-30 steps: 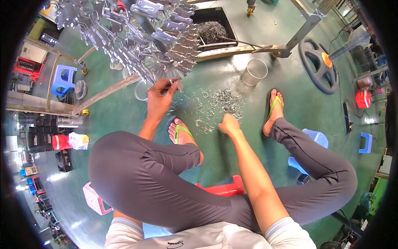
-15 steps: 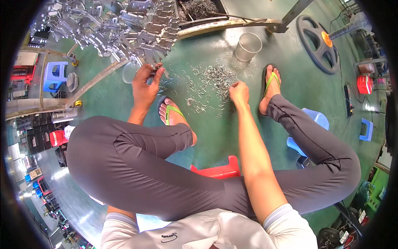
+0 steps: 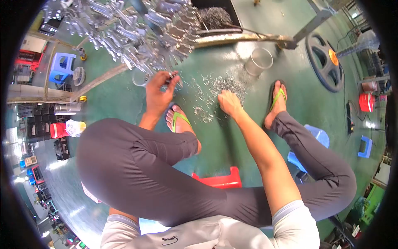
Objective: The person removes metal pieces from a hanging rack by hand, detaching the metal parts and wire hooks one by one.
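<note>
A dense cluster of shiny bent metal brackets (image 3: 145, 33) hangs at the upper left. At its lower edge my left hand (image 3: 158, 93) is closed, thumb and fingers pinched on a small metal bracket (image 3: 179, 81), partly hidden by the fingers. Small curved wire hooks (image 3: 226, 83) lie in a loose pile on the green floor between my feet. Over the near side of that pile is my right hand (image 3: 229, 103), fingers curled closed; whatever they hold is hidden.
A clear round container (image 3: 259, 62) stands beyond the hooks, and another clear tub (image 3: 140, 77) is by my left hand. A black tray of wire pieces (image 3: 213, 18) sits at the top behind a metal frame bar (image 3: 244, 37). A red stool (image 3: 219, 179) is beneath me.
My right hand has moved left across the hooks, towards my left hand. The left hand keeps its pinch below the brackets. The whole view has shifted slightly.
</note>
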Action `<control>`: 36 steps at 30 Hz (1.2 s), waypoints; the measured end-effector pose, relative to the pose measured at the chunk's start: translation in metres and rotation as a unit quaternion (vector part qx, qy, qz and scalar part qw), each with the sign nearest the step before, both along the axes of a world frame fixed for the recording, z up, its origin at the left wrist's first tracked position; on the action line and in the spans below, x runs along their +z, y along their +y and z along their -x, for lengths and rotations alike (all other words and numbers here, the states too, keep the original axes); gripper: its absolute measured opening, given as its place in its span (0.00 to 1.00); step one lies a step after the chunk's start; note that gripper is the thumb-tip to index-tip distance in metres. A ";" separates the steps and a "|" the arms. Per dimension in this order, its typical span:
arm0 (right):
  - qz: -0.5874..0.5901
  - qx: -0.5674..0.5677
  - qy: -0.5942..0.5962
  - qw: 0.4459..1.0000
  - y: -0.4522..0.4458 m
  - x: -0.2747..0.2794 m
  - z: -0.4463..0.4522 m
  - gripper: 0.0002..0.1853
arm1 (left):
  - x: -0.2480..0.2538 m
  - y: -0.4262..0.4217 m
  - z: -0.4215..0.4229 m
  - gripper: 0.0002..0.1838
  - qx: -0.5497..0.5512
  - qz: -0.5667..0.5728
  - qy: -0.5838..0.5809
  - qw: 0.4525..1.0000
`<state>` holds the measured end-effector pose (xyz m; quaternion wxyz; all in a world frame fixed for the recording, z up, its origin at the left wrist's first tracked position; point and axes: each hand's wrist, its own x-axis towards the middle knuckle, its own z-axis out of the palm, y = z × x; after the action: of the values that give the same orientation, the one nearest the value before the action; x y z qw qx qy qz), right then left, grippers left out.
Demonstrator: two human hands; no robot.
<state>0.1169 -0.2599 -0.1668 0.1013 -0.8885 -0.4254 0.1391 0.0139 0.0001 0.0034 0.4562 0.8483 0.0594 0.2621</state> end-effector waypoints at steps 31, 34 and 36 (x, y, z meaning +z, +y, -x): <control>-0.474 0.057 0.120 0.871 0.091 0.287 -0.006 0.05 | 0.030 0.009 0.014 0.17 -0.139 0.043 0.122 0.982; -0.467 0.069 0.089 0.877 0.089 0.292 -0.004 0.06 | 0.058 0.016 0.024 0.19 -0.098 0.061 0.188 0.975; -0.461 0.074 0.072 0.881 0.085 0.296 -0.003 0.07 | 0.088 0.025 0.024 0.20 -0.047 0.134 0.228 0.963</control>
<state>0.1196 -0.1745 0.1287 0.5194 -0.6949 -0.4973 -0.0024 -0.0103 0.0253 0.0918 0.5516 0.8188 0.1563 0.0302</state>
